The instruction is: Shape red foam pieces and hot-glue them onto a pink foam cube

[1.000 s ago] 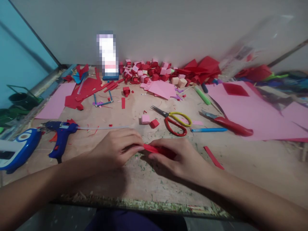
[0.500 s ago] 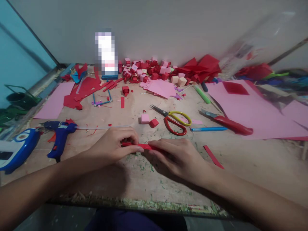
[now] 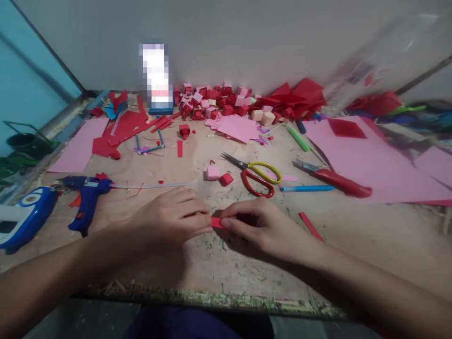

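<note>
Between both hands, low over the table, is a red paper strip (image 3: 216,222), of which only a short middle piece shows. My left hand (image 3: 176,215) is closed on its left part, fingers together and pointing right. Thumb and forefinger of my right hand (image 3: 257,225) pinch the other end. Just beyond the fingers sit a pink paper cube (image 3: 213,173) and a smaller red paper cube (image 3: 226,179). Scissors (image 3: 252,172) with one yellow and one red handle lie behind my right hand. Another red strip (image 3: 310,227) rests to its right.
A blue glue gun (image 3: 88,197) and a blue-and-white device (image 3: 31,216) lie at left. A blue pen (image 3: 307,188) and a red-handled knife (image 3: 342,182) lie at right. Several paper cubes (image 3: 215,101) are heaped by the wall, near a blurred phone (image 3: 157,75). Pink sheets (image 3: 381,165) cover the right.
The strip shows a shorter piece between my fingers. My left hand has turned over the strip, hiding its left end, and my right fingers have curled into a pinch.
</note>
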The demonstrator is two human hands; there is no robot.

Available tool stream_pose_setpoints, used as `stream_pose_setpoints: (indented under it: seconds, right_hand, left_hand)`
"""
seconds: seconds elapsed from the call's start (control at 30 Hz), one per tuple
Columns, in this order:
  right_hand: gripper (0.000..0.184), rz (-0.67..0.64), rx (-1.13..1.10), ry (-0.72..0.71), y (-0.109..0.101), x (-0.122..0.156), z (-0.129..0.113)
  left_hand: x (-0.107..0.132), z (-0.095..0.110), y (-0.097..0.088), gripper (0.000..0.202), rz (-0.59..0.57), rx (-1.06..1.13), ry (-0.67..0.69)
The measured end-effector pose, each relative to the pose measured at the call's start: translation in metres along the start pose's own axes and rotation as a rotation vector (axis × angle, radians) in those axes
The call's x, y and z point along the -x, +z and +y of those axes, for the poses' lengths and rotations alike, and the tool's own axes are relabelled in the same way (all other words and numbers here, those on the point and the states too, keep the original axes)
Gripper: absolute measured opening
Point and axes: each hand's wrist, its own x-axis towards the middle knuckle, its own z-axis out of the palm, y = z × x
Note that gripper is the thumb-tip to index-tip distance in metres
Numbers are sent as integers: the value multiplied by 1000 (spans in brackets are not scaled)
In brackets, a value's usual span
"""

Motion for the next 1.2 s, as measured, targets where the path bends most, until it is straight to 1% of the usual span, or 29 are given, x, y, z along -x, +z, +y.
stream_pose_setpoints:
  seconds: [0.13,0.27,0.33,0.4,0.47,0.57,0.63,0.7,0.77,0.8,0.83,0.87,0.93,1.03,1.13,1.2]
  right_hand:
    - [28,-1,-25,3,1,1,0]
    - [29,18,-59,22,3,1,0]
    - [31,29,-78,32,4,1,1]
    - [31,18,-111,56,5,1,2]
    - [30,-5,-160,86,5,0,2]
    - [29,-25,-213,115,4,-1,2]
    - [30,-27,-221,118,3,-2,3]
    - [30,-15,-211,117,4,-2,4]
    - [29,13,-203,102,5,-2,4]
    - [29,31,-193,86,6,-2,4]
    - [29,57,-171,63,6,-1,4]
    - [29,83,-137,35,6,0,3]
    - [27,129,-35,-28,5,1,1]
    - [23,163,89,-96,1,1,-1]
    - [19,203,114,-121,-4,-1,1]
    - [18,230,74,-120,-6,-2,3]
  left_hand:
    - [2,-2,-4,9,-24,-66,73]
    - [1,-3,-12,4,-120,-113,120]
    - [1,-2,-15,10,-153,-138,124]
    - [-1,0,-19,15,-148,-156,134]
    - [-4,3,-23,23,-139,-167,170]
    - [-6,6,-27,32,-165,-182,218]
    - [-7,7,-25,33,-188,-185,201]
    - [-5,6,-21,28,-171,-173,160]
    - [-4,5,-15,17,-106,-124,86]
    - [-3,4,-12,12,-69,-76,19]
    - [-3,4,-10,9,-42,-13,-71]
    - [-4,3,-9,9,-33,61,-176]
    - [-5,2,-7,11,-73,217,-380]
    - [-9,-1,-8,12,-146,405,-611]
    - [-12,-2,-10,18,-160,596,-812]
    - [-14,-3,-12,21,-157,730,-918]
